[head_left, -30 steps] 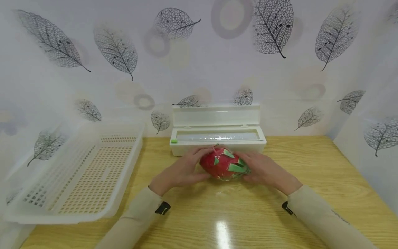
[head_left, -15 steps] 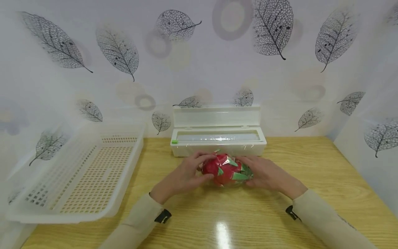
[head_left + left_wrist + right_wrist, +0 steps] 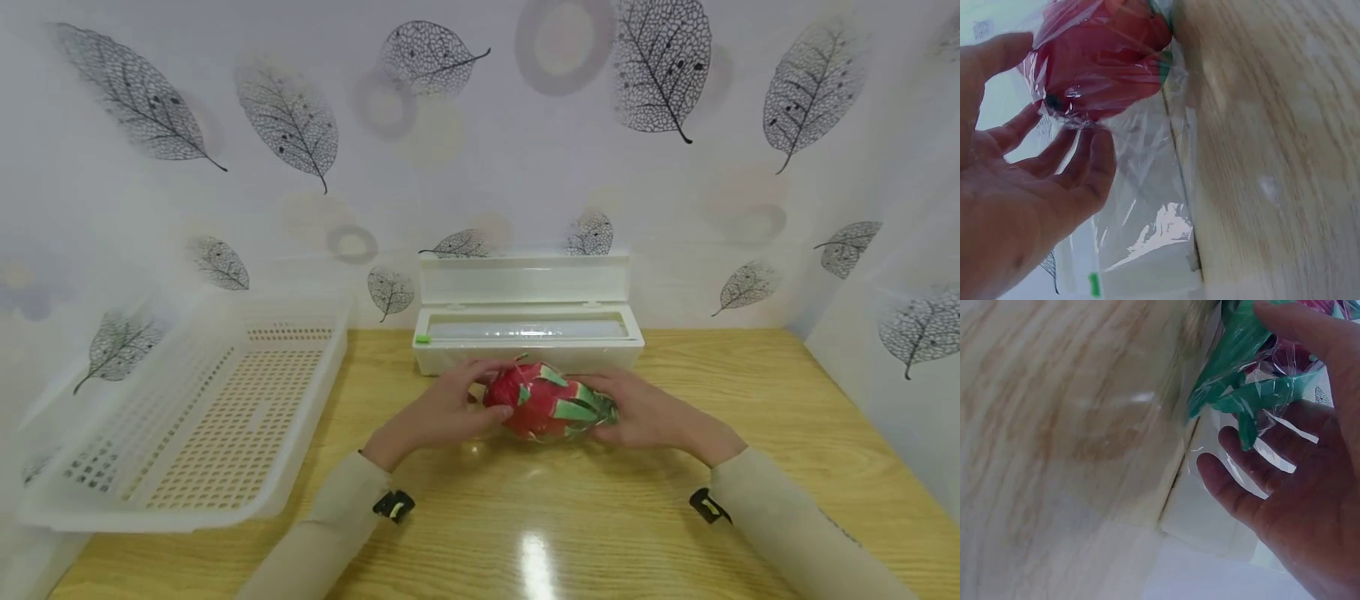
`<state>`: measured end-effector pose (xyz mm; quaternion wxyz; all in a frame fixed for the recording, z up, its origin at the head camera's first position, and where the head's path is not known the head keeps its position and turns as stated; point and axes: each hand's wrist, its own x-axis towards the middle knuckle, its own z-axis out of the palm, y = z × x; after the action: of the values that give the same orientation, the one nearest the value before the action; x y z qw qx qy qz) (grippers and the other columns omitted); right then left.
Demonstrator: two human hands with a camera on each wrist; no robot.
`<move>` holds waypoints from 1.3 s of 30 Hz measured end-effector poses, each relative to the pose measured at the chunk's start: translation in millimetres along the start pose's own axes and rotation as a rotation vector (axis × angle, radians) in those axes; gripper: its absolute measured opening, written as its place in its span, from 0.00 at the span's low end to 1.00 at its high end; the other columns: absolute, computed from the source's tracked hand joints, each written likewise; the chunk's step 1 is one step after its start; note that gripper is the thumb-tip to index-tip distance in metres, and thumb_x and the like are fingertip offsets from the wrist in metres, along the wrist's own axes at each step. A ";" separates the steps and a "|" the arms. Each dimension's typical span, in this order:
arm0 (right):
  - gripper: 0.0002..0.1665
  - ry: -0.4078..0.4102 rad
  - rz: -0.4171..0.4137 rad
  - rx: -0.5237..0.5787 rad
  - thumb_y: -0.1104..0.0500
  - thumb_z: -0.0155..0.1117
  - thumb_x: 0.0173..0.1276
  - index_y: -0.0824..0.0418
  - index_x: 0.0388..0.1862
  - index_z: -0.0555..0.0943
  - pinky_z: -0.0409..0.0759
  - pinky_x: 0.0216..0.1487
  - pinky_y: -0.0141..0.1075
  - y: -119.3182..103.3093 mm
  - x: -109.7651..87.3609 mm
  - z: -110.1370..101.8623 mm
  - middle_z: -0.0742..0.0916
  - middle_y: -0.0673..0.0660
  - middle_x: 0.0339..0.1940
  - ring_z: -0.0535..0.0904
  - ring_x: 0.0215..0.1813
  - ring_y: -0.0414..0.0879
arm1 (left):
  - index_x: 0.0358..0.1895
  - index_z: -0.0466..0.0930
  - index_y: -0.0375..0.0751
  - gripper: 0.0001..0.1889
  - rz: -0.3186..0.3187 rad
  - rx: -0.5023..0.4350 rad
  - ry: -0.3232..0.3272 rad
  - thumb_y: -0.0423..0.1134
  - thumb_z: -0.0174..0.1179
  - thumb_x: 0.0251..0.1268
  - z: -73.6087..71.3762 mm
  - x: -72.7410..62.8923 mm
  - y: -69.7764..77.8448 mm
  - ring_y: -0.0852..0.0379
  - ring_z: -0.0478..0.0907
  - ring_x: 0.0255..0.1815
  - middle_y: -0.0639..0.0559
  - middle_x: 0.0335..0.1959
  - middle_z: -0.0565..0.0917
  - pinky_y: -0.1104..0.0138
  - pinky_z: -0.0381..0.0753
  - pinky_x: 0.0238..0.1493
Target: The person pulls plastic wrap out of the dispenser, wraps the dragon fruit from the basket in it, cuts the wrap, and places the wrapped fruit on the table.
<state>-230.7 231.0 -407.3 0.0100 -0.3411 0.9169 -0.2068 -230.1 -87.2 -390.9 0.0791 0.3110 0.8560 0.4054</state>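
Note:
A red dragon fruit (image 3: 536, 404) with green scales is wrapped in clear, shiny cling film (image 3: 1147, 187). Both hands hold it low over the wooden table, just in front of a white cling film dispenser (image 3: 525, 360). My left hand (image 3: 450, 408) grips the stem end, thumb on the near side and fingertips at the film around the tip. Around the leafy end curls my right hand (image 3: 637, 408), its thumb over the green scales (image 3: 1235, 356). In the left wrist view, a loose sheet of film hangs below the fruit. The far fingers are partly hidden in the head view.
The dispenser's lid (image 3: 525, 279) stands raised, showing the film roll (image 3: 525, 330) and a green slider (image 3: 423, 339) at its left end. A white perforated basket (image 3: 142, 520) stands on the left. A leaf-patterned backdrop rises behind the wooden table (image 3: 517, 492).
The dragon fruit has shifted slightly towards me and to the right, and has turned a little between both hands. The right hand moved slightly right with it. Dispenser and basket stay put.

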 end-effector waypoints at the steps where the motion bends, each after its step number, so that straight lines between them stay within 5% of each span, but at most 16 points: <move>1: 0.44 0.000 0.001 0.000 0.54 0.77 0.54 0.57 0.72 0.74 0.76 0.66 0.61 0.1 0.1 1.0 0.81 0.61 0.66 0.76 0.67 0.60 | 0.74 0.68 0.54 0.32 -0.020 -0.023 -0.005 0.43 0.67 0.68 -0.6 0.4 -0.7 0.55 0.77 0.65 0.53 0.69 0.75 0.65 0.84 0.57; 10: 0.43 0.028 -0.006 -0.002 0.53 0.82 0.49 0.61 0.66 0.79 0.80 0.58 0.55 0.4 1.0 4.6 0.81 0.60 0.54 0.76 0.57 0.54 | 0.71 0.69 0.53 0.31 -0.118 -0.166 -0.050 0.41 0.67 0.66 -6.9 8.6 -6.9 0.51 0.76 0.67 0.53 0.68 0.76 0.60 0.83 0.62; 17: 0.47 -0.007 0.015 0.067 0.53 0.85 0.48 0.61 0.68 0.77 0.79 0.60 0.53 2.4 -1.2 -1.3 0.79 0.59 0.56 0.75 0.59 0.53 | 0.66 0.76 0.43 0.24 -0.136 -0.325 -0.012 0.36 0.64 0.67 -13.9 12.5 -13.9 0.48 0.80 0.64 0.47 0.66 0.80 0.59 0.84 0.61; 26: 0.54 -0.110 0.104 0.142 0.45 0.82 0.55 0.61 0.76 0.68 0.82 0.59 0.59 1.8 -13.6 -19.0 0.79 0.63 0.66 0.78 0.65 0.64 | 0.65 0.76 0.39 0.23 -0.078 -0.248 0.019 0.38 0.65 0.68 -18.3 1.1 -8.7 0.43 0.80 0.64 0.43 0.64 0.81 0.58 0.84 0.61; 39: 0.52 -0.113 0.123 0.188 0.41 0.79 0.58 0.58 0.76 0.69 0.84 0.57 0.57 -2.1 -22.5 -22.3 0.80 0.64 0.67 0.78 0.66 0.65 | 0.61 0.79 0.40 0.17 -0.035 -0.236 0.038 0.35 0.62 0.71 -14.2 -8.5 -12.0 0.46 0.83 0.58 0.40 0.62 0.82 0.62 0.85 0.56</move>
<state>-215.7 252.0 -388.9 0.1064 -0.2929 0.9107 -0.2713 -234.5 -107.1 -391.5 0.1060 0.2767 0.8089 0.5077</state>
